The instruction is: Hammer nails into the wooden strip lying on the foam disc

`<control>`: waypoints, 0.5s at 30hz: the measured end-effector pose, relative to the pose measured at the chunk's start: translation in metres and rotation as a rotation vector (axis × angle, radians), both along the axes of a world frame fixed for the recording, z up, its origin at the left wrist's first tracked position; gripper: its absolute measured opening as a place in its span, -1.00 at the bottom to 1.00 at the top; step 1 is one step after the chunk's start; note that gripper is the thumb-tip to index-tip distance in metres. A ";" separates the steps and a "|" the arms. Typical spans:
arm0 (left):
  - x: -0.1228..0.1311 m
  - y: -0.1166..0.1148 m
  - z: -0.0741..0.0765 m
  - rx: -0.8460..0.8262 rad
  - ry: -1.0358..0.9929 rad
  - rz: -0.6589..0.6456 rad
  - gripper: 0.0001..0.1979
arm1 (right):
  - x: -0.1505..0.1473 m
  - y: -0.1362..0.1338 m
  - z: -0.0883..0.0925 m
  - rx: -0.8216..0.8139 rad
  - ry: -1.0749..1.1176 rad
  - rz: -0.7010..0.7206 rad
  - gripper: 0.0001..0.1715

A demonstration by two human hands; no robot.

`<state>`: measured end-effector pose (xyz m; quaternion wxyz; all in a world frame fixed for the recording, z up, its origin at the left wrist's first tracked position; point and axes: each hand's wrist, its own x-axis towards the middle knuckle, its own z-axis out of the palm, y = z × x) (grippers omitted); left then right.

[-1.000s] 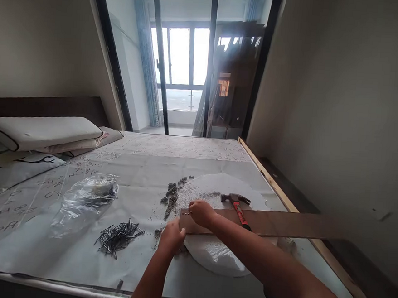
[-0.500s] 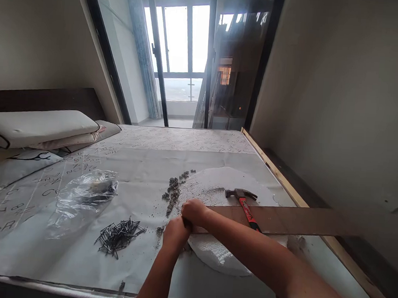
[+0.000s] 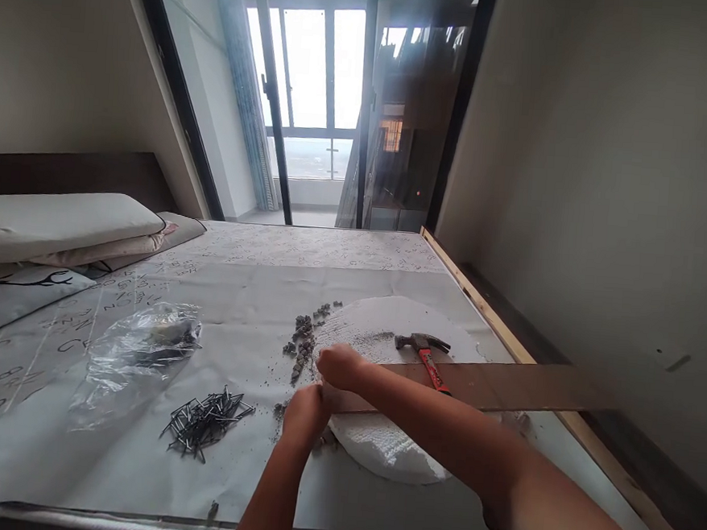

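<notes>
My right hand [image 3: 340, 367] is closed at the far corner of the left end of a brown wooden board [image 3: 502, 387]. Closed at the near corner of that end is my left hand [image 3: 307, 413]; the fingertips of both hands are hidden. The board lies across a white round foam piece [image 3: 389, 449] and reaches over the bed's right edge. On it rests a claw hammer [image 3: 429, 351] with a red and black handle, its head to the far side. Crumbled grey bits [image 3: 303, 338] lie beside my hands on the foam's left side.
A pile of nails [image 3: 204, 422] and a clear plastic bag [image 3: 135, 359] lie on the grey sheet [image 3: 248, 290] to the left. Pillows [image 3: 71, 225] are stacked at the far left. A wooden rail [image 3: 484, 306] runs along the right side near the wall.
The whole view has shifted slightly left. Both hands stay closed at the board's end, with only a slight change in their pose. Hammer and nails stay in place.
</notes>
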<state>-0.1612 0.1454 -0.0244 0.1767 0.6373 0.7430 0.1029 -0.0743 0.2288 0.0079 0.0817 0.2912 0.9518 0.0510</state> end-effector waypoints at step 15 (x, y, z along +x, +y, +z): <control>0.002 0.006 0.010 0.047 -1.645 0.351 -0.82 | 0.021 -0.014 0.043 -0.068 0.097 0.053 -0.77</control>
